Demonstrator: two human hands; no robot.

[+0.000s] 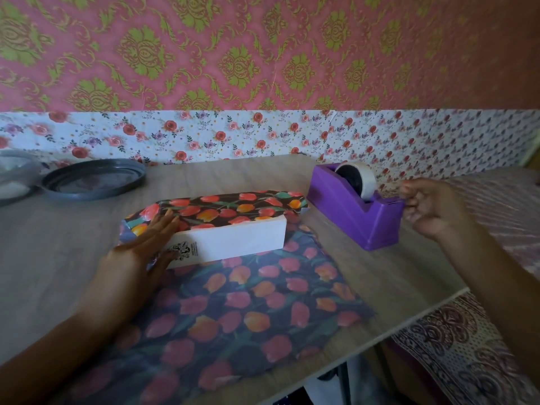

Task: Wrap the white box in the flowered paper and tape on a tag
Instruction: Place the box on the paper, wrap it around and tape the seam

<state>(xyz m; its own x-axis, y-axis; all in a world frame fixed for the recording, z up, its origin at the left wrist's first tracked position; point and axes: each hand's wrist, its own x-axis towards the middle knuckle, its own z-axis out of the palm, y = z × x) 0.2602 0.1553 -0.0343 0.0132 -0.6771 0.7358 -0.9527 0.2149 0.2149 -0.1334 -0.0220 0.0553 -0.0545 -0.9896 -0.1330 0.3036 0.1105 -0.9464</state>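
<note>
The white box (233,239) lies on its side in the middle of the table, on a sheet of flowered paper (233,311) with red and orange tulips on a dark ground. The far half of the sheet is folded over the top of the box. My left hand (140,247) lies flat on the box's left end, pressing that fold down. My right hand (429,206) is at the cutter end of the purple tape dispenser (350,209), fingertips pinched at the tape's free end. The tape roll (358,178) sits in the dispenser. No tag is in view.
A dark grey round lid (93,179) lies at the table's back left, beside a clear container (14,176). Flowered wallpaper runs behind the table. The table's front edge (409,320) slopes down on the right, with patterned fabric (455,340) beyond it.
</note>
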